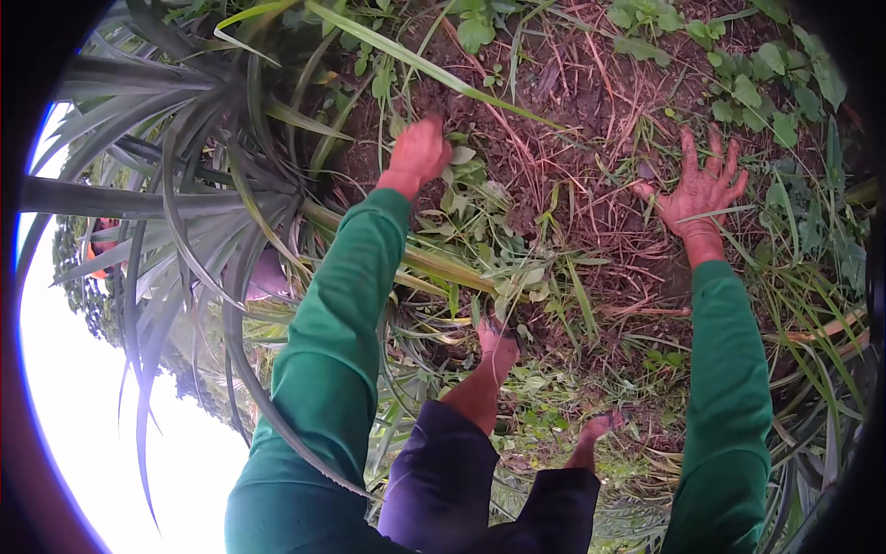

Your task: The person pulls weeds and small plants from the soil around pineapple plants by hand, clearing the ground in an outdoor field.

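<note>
My left hand (417, 155) is closed in a fist low over the soil, beside small leafy weeds (464, 175). Whatever its curled fingers hold, if anything, is hidden. To its left spreads a large plant with long, narrow, stiff leaves (198, 198), much like a pineapple plant. On the right, my right hand (703, 192) lies with fingers spread on the ground, among dry stalks (637, 222) and blades of grass. Nothing shows in its grip. Green sleeves cover both my forearms.
My feet (498, 340) stand in weeds below the bare soil (563, 102). Broad-leaved weeds (757, 88) grow at the far right, with long grass (812, 305) nearer. A long green blade (425, 65) crosses the top. Someone in orange (101, 245) shows partly behind the leaves at left.
</note>
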The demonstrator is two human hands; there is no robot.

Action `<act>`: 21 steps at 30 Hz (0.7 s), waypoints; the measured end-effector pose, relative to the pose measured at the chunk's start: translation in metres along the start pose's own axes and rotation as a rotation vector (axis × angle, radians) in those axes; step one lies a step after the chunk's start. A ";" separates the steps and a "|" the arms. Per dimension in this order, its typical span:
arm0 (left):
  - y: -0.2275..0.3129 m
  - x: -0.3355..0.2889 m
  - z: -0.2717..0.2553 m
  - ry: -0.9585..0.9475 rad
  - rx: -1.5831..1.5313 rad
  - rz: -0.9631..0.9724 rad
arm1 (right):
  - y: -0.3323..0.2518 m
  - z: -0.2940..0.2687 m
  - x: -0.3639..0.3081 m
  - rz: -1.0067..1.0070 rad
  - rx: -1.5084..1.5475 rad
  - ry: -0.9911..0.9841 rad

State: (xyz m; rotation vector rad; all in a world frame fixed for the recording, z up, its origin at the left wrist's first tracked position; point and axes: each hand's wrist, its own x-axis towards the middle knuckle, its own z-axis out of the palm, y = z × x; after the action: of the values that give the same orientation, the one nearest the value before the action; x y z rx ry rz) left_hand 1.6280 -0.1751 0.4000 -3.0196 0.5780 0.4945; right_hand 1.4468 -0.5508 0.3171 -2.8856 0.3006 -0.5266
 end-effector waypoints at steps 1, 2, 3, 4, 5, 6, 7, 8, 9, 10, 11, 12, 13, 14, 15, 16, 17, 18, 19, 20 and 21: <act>-0.016 -0.007 0.006 -0.016 0.067 0.079 | -0.008 0.001 0.002 0.008 0.007 0.008; -0.015 -0.014 0.010 -0.033 0.107 0.163 | -0.009 -0.001 0.003 0.005 -0.011 0.009; -0.011 -0.014 0.014 -0.032 0.101 0.164 | -0.007 -0.003 0.004 0.002 -0.016 0.008; 0.024 -0.013 0.007 -0.059 0.023 -0.039 | 0.001 -0.003 0.001 -0.009 -0.013 0.011; 0.045 -0.011 0.002 -0.083 -0.043 -0.244 | 0.006 -0.003 0.001 -0.017 -0.001 0.021; 0.041 -0.007 -0.002 -0.072 -0.020 -0.254 | -0.002 0.002 0.002 -0.012 0.022 0.033; 0.034 0.001 -0.003 -0.074 0.002 -0.161 | -0.008 0.003 0.004 -0.001 0.028 0.029; 0.026 0.007 -0.002 -0.078 0.025 -0.069 | -0.014 0.004 0.005 0.011 0.034 0.025; 0.017 0.008 0.000 -0.097 0.150 0.066 | -0.021 0.005 0.007 0.014 0.038 0.028; 0.024 0.004 0.001 -0.095 0.143 0.062 | -0.019 0.005 0.005 0.007 0.035 0.026; 0.044 -0.004 -0.002 -0.165 0.008 0.085 | -0.010 -0.001 0.005 -0.003 0.012 0.018; 0.060 -0.012 -0.008 -0.236 -0.109 0.105 | -0.005 -0.003 0.004 -0.005 0.005 0.014; 0.072 -0.019 -0.013 -0.341 -0.061 0.171 | -0.005 -0.003 0.004 -0.012 -0.003 0.020; 0.071 -0.013 -0.019 -0.333 -0.061 0.172 | -0.004 -0.004 0.004 -0.014 -0.006 0.028; 0.066 -0.004 -0.025 -0.147 -0.051 0.188 | -0.002 -0.006 0.003 -0.005 -0.018 0.011; 0.057 0.005 -0.036 0.039 -0.028 0.201 | -0.003 -0.006 0.003 0.009 -0.019 -0.001; 0.031 0.022 -0.046 0.220 0.114 0.268 | -0.010 -0.001 0.001 0.012 -0.004 0.002; 0.004 0.045 -0.057 0.404 0.241 0.340 | -0.014 -0.001 0.003 0.015 0.000 0.009; -0.014 0.066 -0.073 0.427 0.364 0.308 | -0.017 -0.002 0.005 0.015 0.007 0.003; -0.024 0.081 -0.078 0.448 0.469 0.277 | -0.013 -0.003 0.004 0.013 -0.001 -0.011; -0.028 0.086 -0.086 0.353 0.547 0.172 | -0.010 -0.004 0.003 0.013 -0.006 -0.022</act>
State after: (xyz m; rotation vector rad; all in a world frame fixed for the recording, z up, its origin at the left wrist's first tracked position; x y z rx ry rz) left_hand 1.7396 -0.1871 0.4537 -2.5432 0.8323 -0.1836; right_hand 1.4497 -0.5419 0.3236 -2.8909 0.3183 -0.4916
